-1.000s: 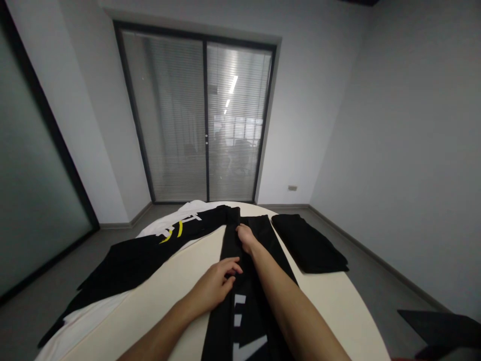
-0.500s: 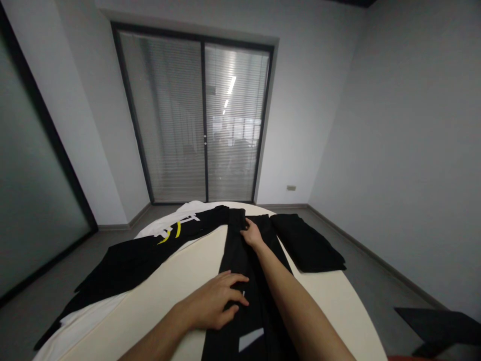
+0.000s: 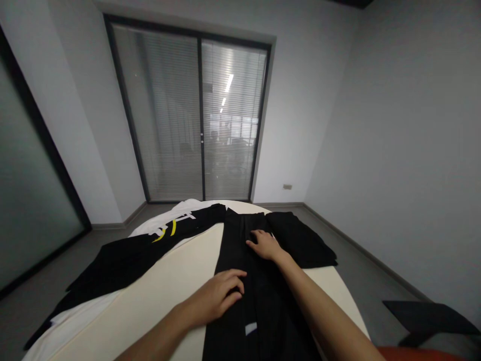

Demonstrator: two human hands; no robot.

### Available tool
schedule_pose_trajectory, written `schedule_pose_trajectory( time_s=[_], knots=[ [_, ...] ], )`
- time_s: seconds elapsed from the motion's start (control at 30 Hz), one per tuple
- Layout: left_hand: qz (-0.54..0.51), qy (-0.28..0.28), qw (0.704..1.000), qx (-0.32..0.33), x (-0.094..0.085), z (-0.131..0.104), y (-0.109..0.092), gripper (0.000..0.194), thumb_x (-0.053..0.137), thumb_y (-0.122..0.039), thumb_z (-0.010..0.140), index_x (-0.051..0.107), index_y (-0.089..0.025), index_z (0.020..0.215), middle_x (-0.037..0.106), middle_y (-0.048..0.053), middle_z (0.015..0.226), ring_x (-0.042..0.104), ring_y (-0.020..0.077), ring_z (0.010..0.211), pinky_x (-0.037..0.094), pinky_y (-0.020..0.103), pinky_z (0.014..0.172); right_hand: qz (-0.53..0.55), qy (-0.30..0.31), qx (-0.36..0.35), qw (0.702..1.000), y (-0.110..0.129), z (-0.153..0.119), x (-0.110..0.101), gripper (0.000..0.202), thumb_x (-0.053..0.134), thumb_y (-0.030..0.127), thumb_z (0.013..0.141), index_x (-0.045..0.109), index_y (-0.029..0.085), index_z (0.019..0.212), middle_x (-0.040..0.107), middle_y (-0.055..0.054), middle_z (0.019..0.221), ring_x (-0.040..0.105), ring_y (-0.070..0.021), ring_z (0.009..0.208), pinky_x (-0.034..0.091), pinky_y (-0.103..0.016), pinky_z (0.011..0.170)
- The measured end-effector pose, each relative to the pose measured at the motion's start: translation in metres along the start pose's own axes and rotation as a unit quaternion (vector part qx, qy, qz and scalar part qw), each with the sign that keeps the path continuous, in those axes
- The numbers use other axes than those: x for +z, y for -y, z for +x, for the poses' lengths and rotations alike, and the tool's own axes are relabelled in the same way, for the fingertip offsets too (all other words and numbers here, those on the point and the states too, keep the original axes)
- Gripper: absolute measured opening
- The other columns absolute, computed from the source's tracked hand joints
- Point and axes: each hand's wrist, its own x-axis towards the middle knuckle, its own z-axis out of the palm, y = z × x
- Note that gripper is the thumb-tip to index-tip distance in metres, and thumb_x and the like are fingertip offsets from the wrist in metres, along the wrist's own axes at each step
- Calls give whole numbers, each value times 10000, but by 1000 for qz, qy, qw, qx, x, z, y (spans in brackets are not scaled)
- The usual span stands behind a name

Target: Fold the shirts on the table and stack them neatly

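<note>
Black trousers (image 3: 233, 255) lie lengthwise on the table, with what looks like the waist end away from me and a small whitish patch near the close end. My left hand (image 3: 220, 297) rests on their left side, fingers loosely bent and thumb apart. Farther up, my right hand (image 3: 266, 244) lies on the cloth near the right edge with its fingers stretched out. Neither hand shows anything gripped. A folded black garment (image 3: 306, 243) sits just right of my right hand. Left of the trousers spreads a black garment (image 3: 139, 260) with white and yellow print.
The pale rounded table (image 3: 176, 276) carries all the clothes. White cloth (image 3: 90, 308) shows along the left edge, beside and under the printed garment. A dark chair-like object (image 3: 432, 318) stands at the lower right. Beyond the table is a glass partition with blinds (image 3: 169, 125).
My right hand has let go of the trousers' far edge and moved right and nearer. The trousers' right part is now spread wider. My left hand has stayed nearly in place.
</note>
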Motion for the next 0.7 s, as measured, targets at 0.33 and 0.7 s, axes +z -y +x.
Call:
schedule_pose_trajectory(
  time_s=[0.33, 0.7],
  knots=[
    [132, 107, 985, 1, 0, 1, 2, 760, 662, -499, 870, 324, -356, 1536, 181, 107, 1650, 166, 361, 1507, 137, 628, 1190, -14, 14, -48, 999, -10, -33, 17, 708, 356, 619, 964, 385, 164, 1505, 222, -100, 1640, 125, -294, 1523, 107, -481, 1219],
    [154, 82, 981, 83, -10, 0, -11, 294, 552, -113, 861, 668, -282, 1071, 589, 26, 1357, 535, 229, 1246, 384, 407, 1104, -17, 18, -77, 997, -31, -48, 12, 810, 351, 697, 935, 334, 169, 1550, 270, -105, 1624, 155, -300, 1516, 119, -452, 1221]
  ],
)
